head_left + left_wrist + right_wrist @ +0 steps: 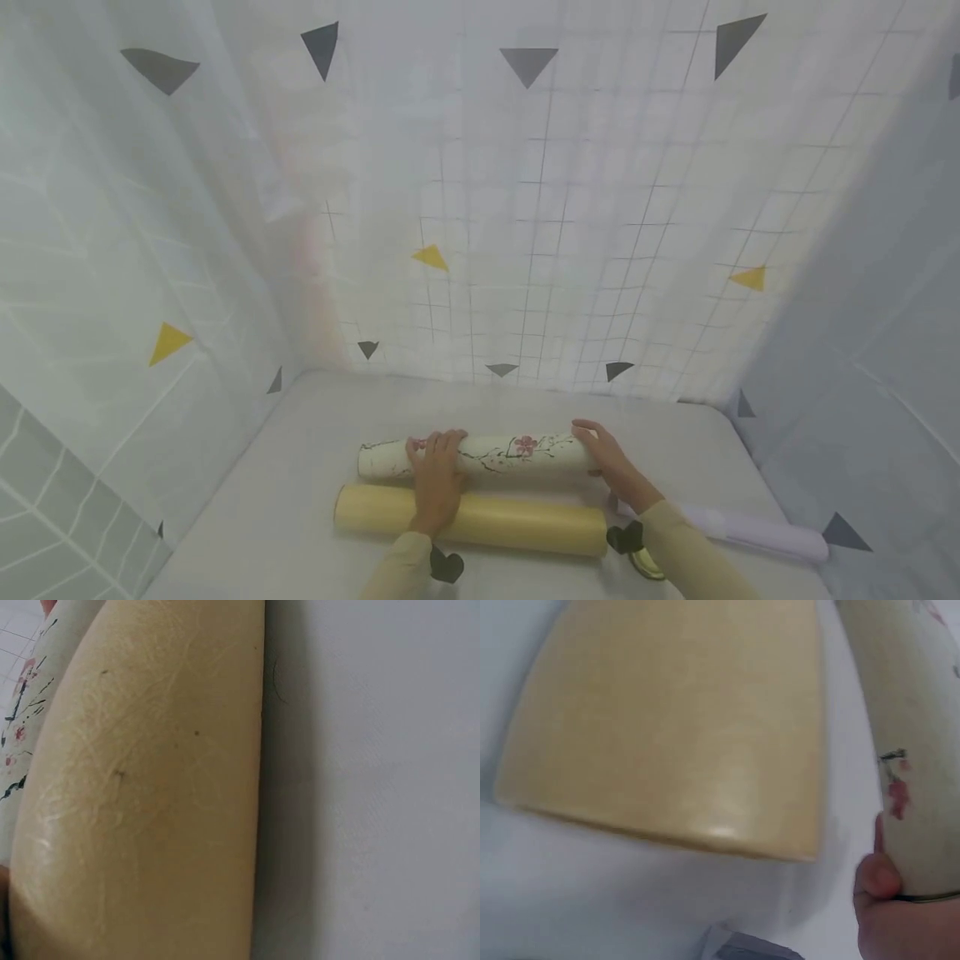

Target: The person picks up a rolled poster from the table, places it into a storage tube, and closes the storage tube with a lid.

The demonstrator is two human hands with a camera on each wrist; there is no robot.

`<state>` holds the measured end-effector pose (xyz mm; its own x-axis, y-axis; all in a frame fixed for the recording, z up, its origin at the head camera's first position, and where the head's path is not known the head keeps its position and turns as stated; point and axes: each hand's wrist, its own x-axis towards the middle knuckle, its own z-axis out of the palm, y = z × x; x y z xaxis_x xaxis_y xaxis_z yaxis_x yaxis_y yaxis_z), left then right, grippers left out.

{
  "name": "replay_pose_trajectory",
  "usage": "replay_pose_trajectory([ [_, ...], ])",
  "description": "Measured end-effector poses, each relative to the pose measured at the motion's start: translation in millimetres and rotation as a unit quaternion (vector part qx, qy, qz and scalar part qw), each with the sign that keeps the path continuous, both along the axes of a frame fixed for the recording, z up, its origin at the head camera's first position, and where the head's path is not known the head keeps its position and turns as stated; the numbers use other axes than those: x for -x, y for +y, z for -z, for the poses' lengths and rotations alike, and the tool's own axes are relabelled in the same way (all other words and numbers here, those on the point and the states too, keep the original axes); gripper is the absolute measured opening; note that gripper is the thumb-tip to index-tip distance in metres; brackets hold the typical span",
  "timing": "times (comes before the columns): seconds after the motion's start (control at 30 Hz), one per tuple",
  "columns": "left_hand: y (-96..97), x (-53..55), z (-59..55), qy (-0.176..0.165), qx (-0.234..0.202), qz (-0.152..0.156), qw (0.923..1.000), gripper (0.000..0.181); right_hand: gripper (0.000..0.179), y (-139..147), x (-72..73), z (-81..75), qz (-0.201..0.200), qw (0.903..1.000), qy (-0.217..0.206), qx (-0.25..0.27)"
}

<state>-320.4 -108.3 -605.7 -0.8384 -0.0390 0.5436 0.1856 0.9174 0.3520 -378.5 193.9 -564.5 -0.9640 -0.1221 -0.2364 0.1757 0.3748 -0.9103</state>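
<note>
A cream roll of floral paper (487, 454) with dark branches and pink blossoms lies across the far part of the white surface. My left hand (438, 483) reaches over the yellow roll (525, 523) and holds the floral roll left of its middle, fingers over its top. At the right end, my right hand (611, 458) grips the same roll, its thumb on the near side. In the right wrist view the thumb (877, 876) presses beside the roll's end. The yellow roll fills much of the left wrist view, where the left hand is mostly out of frame.
A pale lilac roll (765, 533) lies to the right, partly behind the right forearm. A yellow roll of tape (647, 564) sits by the right sleeve. White sheeting with a grid and triangles (525, 250) rises behind the white surface (285, 500) and at both sides.
</note>
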Motion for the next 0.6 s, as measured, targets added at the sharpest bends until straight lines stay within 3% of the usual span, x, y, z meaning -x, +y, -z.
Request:
replay_pose_trajectory([
  [0.2,1.0,0.0,1.1,0.013,-0.003,0.012,0.9998,0.073,0.069,-1.7,0.5,4.1,0.017,0.9988,0.008,-0.045],
  [0.43,3.0,2.5,2.1,-0.009,0.011,0.004,0.9999,0.078,0.069,-0.9,3.6,-1.4,0.020,0.9988,0.001,-0.045],
  [0.6,4.1,1.0,0.6,-0.004,0.009,0.002,0.9999,0.078,0.068,-1.0,5.4,-5.3,0.017,0.9993,-0.012,-0.031],
])
